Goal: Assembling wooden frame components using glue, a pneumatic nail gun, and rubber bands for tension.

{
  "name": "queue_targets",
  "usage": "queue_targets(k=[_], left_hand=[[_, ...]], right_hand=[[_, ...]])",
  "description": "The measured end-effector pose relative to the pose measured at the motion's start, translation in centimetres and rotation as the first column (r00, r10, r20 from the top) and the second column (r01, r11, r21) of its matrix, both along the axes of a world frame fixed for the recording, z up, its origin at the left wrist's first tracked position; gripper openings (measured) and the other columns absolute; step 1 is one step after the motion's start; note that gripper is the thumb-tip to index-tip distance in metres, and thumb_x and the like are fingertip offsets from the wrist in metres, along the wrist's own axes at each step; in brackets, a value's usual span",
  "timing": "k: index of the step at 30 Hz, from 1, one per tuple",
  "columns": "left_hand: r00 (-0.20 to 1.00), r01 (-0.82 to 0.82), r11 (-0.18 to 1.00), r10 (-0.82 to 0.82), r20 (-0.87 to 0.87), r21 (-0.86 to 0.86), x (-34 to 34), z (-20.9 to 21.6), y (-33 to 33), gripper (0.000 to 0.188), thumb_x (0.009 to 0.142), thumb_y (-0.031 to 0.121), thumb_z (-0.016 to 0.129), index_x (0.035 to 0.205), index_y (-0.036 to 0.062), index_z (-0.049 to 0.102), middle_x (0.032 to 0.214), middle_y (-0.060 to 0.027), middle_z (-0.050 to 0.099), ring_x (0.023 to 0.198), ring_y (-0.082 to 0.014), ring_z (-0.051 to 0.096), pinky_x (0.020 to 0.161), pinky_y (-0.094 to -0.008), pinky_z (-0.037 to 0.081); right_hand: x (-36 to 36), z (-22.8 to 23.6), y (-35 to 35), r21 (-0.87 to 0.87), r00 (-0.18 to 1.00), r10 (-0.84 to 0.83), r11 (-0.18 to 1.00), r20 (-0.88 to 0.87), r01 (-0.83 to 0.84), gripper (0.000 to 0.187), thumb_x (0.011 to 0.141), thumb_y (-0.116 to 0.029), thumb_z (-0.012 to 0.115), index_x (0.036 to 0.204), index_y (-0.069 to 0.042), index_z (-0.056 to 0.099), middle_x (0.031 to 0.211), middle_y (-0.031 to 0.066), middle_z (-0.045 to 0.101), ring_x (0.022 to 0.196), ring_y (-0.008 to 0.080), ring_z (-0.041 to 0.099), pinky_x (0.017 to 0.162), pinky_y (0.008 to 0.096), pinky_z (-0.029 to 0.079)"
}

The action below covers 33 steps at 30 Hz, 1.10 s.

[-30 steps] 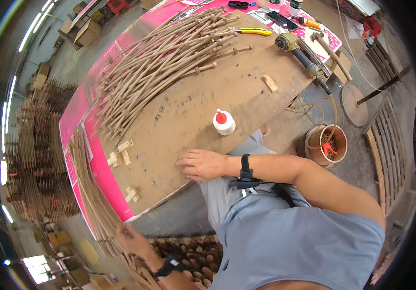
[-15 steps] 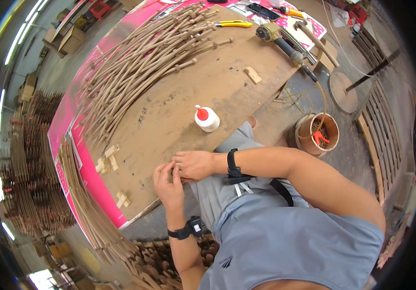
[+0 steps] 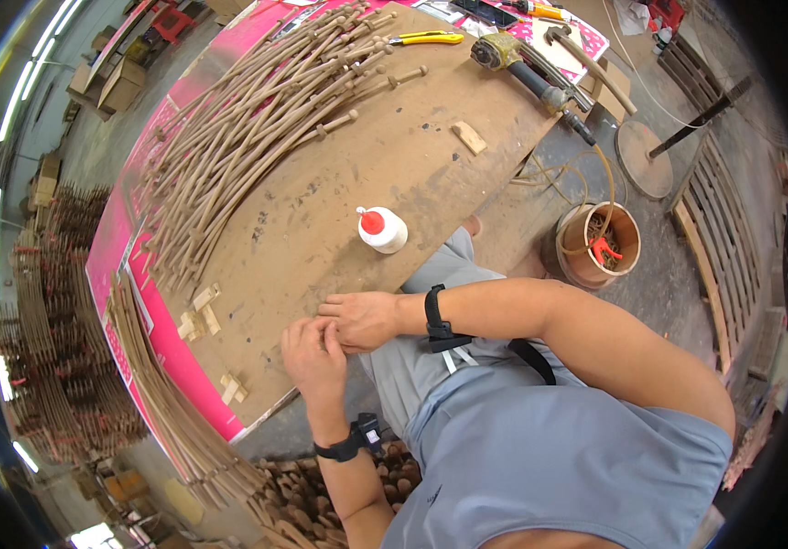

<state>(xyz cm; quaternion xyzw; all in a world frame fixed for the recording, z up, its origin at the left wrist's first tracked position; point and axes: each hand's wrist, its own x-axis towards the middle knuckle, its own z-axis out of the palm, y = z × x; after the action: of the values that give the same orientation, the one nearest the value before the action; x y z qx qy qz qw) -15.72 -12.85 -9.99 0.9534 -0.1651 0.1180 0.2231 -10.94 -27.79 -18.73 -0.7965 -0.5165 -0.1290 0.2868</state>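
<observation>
At the near edge of the brown-topped table, my left hand [image 3: 313,360] and my right hand [image 3: 364,320] meet, fingertips touching. Both are closed with curled fingers; whatever may be pinched between them is hidden. A white squeeze bottle with a red cap [image 3: 388,235] stands on the table just beyond my right hand. To the left of my hands lie small pale wooden pieces [image 3: 200,313], with another little group [image 3: 233,388] closer to the table corner.
A large pile of thin wooden sticks [image 3: 266,128] covers the far left of the table [image 3: 321,206]. Far right are a yellow utility knife [image 3: 426,38], an air tool [image 3: 531,80], a hammer [image 3: 591,66] and a wood block [image 3: 469,138]. A bucket [image 3: 573,265] stands on the floor right.
My hands have drawn closer together, and the left fingers now curl over at the right fingertips. The whole view has shifted slightly; the table's things keep their places.
</observation>
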Motion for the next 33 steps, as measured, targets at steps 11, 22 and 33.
queue_targets(k=[11, 22, 33], left_hand=[[0.920, -0.392, 0.861, 0.360, -0.155, -0.323, -0.9, -2.4, 1.0, 0.017, 0.100, 0.017, 0.068, 0.102, 0.0004, 0.070, 0.101, -0.0108, 0.066, 0.097, -0.0233, 0.061, 0.084, -0.0372, 0.050], [0.884, -0.442, 0.780, 0.294, -0.364, -0.444, 0.3, -4.5, -0.7, 0.037, 0.094, 0.025, 0.080, 0.117, 0.0005, 0.063, 0.105, -0.0087, 0.065, 0.091, -0.0157, 0.062, 0.079, -0.0292, 0.051], [0.863, -0.439, 0.581, 0.060, -0.502, -0.685, 0.1, -4.4, 0.3, 0.030, 0.101, 0.015, 0.072, 0.122, -0.0010, 0.058, 0.108, -0.0071, 0.066, 0.096, -0.0122, 0.062, 0.084, -0.0263, 0.052]], right_hand=[[0.2, 0.4, -0.3, 0.065, 0.997, -0.020, 0.998, 0.076, 0.015, 0.036, 0.083, -0.033, 0.072, 0.104, -0.004, 0.066, 0.104, 0.0073, 0.064, 0.105, 0.0253, 0.057, 0.092, 0.0375, 0.044], [0.0, 0.9, 0.1, 0.059, 1.000, 0.002, 0.998, 0.027, -0.003, 0.043, 0.083, -0.036, 0.074, 0.113, -0.006, 0.067, 0.114, 0.0072, 0.063, 0.113, 0.0251, 0.055, 0.093, 0.0372, 0.045], [0.0, 1.0, -0.2, -0.131, 0.990, -0.006, 0.991, 0.142, 0.024, 0.035, 0.085, -0.039, 0.069, 0.104, -0.010, 0.069, 0.110, 0.0019, 0.062, 0.107, 0.0211, 0.054, 0.089, 0.0337, 0.043]])
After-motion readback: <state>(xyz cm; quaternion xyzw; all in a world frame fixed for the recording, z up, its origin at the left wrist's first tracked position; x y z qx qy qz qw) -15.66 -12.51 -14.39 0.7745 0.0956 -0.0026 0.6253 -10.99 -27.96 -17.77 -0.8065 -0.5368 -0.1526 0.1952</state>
